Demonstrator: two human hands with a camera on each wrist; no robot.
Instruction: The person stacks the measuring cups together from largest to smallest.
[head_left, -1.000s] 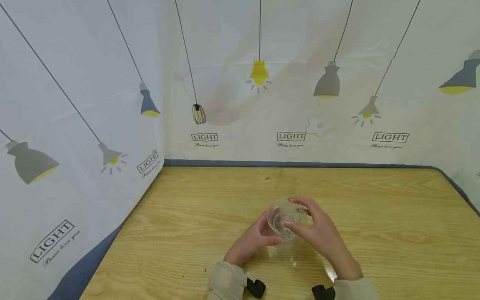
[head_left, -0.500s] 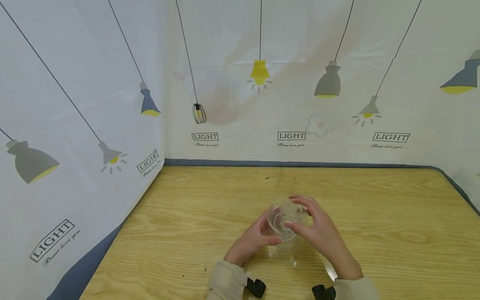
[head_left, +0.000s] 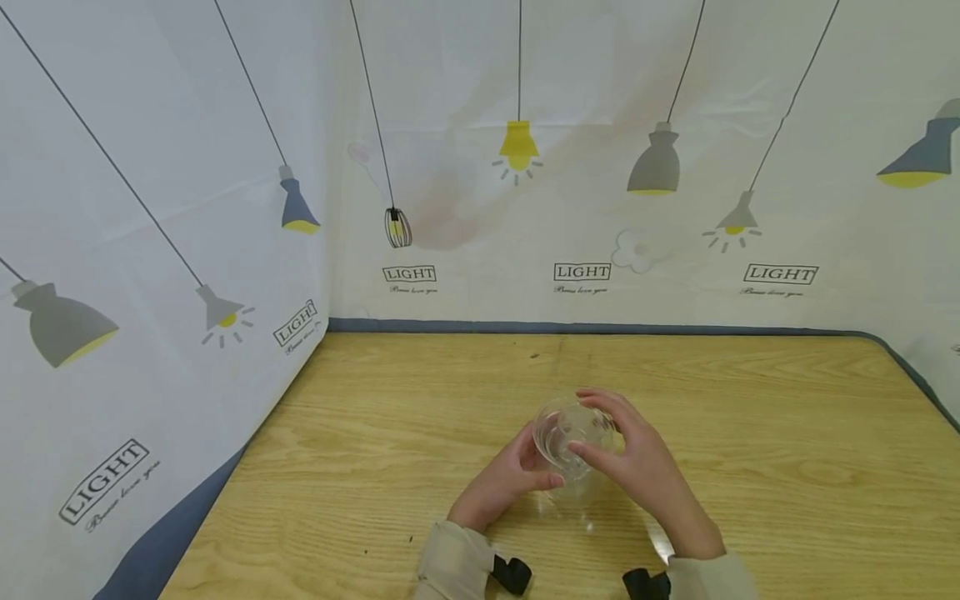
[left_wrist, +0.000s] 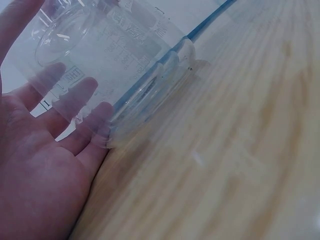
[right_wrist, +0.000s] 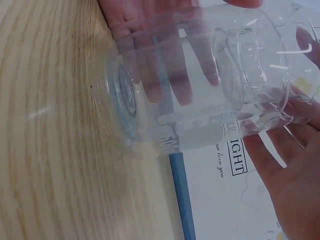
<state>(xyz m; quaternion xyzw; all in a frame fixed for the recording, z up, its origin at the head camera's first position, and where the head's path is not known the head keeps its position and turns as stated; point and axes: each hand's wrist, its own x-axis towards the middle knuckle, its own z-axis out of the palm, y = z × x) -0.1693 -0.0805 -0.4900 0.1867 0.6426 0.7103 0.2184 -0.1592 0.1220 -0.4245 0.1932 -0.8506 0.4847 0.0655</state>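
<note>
A clear, see-through measuring cup [head_left: 551,442] with printed marks stands upright on the wooden table. My left hand [head_left: 506,482] holds its side low down, thumb in front and fingers behind; in the left wrist view those fingers [left_wrist: 82,92] lie against the wall of the cup. A second clear vessel, seemingly a smaller cup [right_wrist: 230,75], sits inside the upper part of the first. My right hand [head_left: 645,462] grips around the top of it, thumb on the near side and fingers on the far rim. Where one clear wall ends and the other begins is hard to tell.
The wooden table [head_left: 375,417] runs back to a white curtain [head_left: 480,208] printed with lamps, edged in blue at the bottom. Black wrist mounts [head_left: 513,575] sit by both beige sleeves [head_left: 453,562]. Faint reflections show on the tabletop beside the cups.
Hardly anything differs. Both hands keep their hold on the clear cups, and the right hand's fingers shift only very slightly at the top.
</note>
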